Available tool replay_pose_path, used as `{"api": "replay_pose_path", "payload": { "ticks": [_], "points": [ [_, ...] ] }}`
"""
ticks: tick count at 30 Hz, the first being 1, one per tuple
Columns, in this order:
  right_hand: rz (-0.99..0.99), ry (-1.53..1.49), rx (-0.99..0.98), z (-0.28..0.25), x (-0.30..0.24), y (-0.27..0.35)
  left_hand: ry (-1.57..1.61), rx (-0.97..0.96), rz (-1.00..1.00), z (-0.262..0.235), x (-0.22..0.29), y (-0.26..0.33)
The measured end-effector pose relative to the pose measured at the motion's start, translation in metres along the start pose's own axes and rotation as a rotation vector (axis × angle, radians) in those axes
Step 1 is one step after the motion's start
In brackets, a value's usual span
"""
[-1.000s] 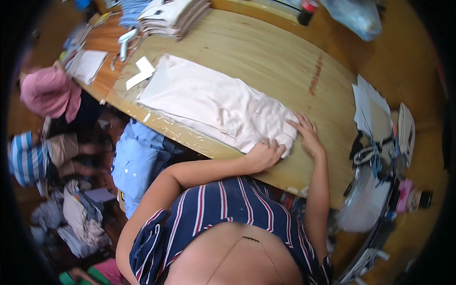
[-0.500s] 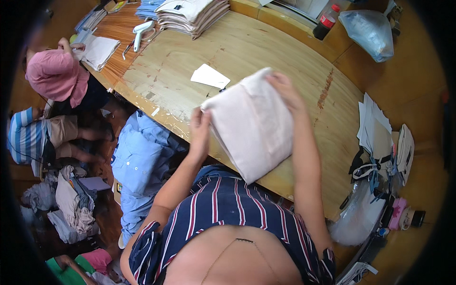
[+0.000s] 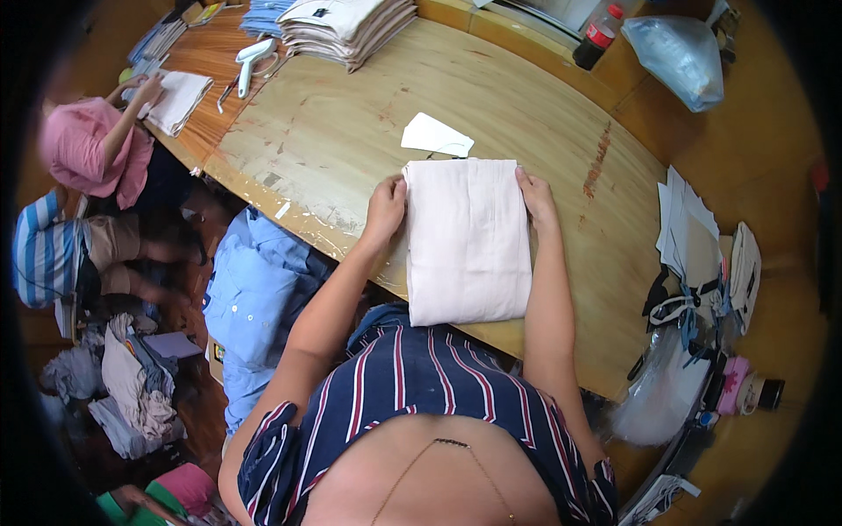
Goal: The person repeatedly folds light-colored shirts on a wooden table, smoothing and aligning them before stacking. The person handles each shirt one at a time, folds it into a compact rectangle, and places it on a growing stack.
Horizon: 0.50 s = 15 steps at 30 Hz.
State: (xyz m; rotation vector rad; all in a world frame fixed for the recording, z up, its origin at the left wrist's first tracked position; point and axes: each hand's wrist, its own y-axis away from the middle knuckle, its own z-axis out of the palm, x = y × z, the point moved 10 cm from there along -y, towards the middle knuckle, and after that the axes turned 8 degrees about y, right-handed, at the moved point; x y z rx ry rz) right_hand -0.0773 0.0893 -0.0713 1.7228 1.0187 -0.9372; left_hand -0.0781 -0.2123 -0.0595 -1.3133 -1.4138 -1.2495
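A pale pink, neatly folded garment [image 3: 469,245] lies squared up at the near edge of the wooden table, its lower end close to my striped top. My left hand [image 3: 386,209] pinches its upper left edge, fingers closed on the cloth. On the opposite side, my right hand [image 3: 537,197] grips the upper right edge, thumb on top. Just beyond the garment's far edge are white cards [image 3: 437,134] fanned out on the tabletop, with a thin dark cord across them.
A stack of folded pale garments [image 3: 346,31] stands at the far left, near a white handheld tool [image 3: 250,63]. Blue shirts [image 3: 259,298] hang below the table edge. A dark drink bottle [image 3: 598,37] is at the back. At left, a person in pink [image 3: 96,153] handles cloth.
The folded garment has turned from a tilt to nearly straight and come down flatter, with both hands still on it. The white cards lie farther right on the table.
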Motion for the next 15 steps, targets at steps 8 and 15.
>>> {"api": "replay_pose_path", "payload": {
  "ticks": [8, 15],
  "points": [
    [0.002, 0.031, 0.014, -0.017, -0.007, 0.035, -0.607, -0.261, 0.000, 0.049, 0.066, -0.030],
    [-0.097, 0.225, 0.098, -0.014, -0.008, -0.014, -0.924, -0.442, 0.276, 0.080, 0.061, -0.089]
  ]
}}
